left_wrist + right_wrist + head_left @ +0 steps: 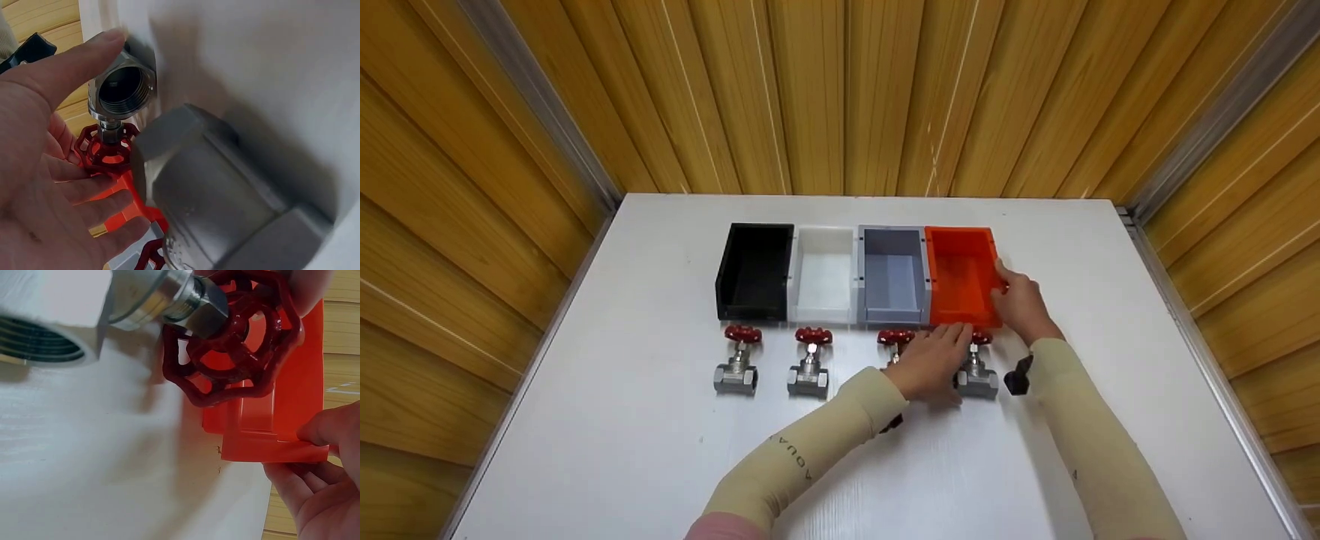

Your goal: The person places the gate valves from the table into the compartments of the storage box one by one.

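An orange bin [964,274] stands at the right end of a row of bins. My right hand [1024,307] pinches its right wall, thumb on the inner side and fingers outside, as the right wrist view shows. My left hand [931,364] lies at the bin's front edge, fingers extended, over and between two gate valves. The rightmost valve [977,381] has a red handwheel [242,343] close to the bin's front. In the left wrist view, the left thumb lies along that valve's steel body [121,90]. Another valve [895,337] is partly hidden behind the left hand.
Left of the orange bin stand a grey bin [892,281], a white bin [825,277] and a black bin [757,274], side by side. Two more valves [810,375] sit before the white and black bins. Wood-look panels [810,97] border the white table [622,450].
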A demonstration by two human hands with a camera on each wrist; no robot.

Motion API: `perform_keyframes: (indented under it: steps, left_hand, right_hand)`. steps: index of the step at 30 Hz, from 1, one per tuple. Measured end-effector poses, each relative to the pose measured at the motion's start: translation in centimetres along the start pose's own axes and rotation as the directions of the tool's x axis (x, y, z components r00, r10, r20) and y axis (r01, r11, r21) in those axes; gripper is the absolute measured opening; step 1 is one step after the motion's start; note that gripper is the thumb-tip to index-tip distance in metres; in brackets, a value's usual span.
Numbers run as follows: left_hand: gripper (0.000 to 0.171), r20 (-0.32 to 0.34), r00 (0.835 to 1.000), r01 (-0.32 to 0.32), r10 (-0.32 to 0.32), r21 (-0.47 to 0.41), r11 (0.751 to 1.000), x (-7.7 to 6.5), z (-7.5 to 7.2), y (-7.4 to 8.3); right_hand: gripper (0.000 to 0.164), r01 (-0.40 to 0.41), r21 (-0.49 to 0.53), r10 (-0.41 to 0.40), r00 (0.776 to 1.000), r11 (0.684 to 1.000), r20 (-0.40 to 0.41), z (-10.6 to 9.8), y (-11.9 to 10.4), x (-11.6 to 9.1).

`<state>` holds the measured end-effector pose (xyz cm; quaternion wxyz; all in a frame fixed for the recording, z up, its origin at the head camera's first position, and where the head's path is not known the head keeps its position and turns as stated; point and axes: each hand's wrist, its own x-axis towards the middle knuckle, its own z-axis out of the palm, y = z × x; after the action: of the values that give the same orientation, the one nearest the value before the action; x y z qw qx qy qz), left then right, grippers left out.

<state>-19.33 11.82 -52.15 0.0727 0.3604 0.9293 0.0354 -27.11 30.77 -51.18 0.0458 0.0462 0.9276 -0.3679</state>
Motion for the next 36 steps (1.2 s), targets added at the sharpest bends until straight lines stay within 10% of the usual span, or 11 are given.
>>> perform_keyframes:
  steps: [28, 36]
  left_hand:
    - [0.117, 0.007, 0.998, 0.068, -0.069, 0.109, 0.992, 1.7, 0.4, 1.2]
    - [0.090, -0.045, 0.996, 0.076, -0.072, 0.082, 0.994, 1.8, 0.5, 1.3]
  right_hand:
    - [0.059, -0.009, 0.028, 0.009, 1.000, 1.000, 0.019, 0.1, 0.2, -0.1]
    - [0.059, -0.018, 0.036, 0.017, 1.000, 0.999, 0.025, 0.1, 0.0, 0.0]
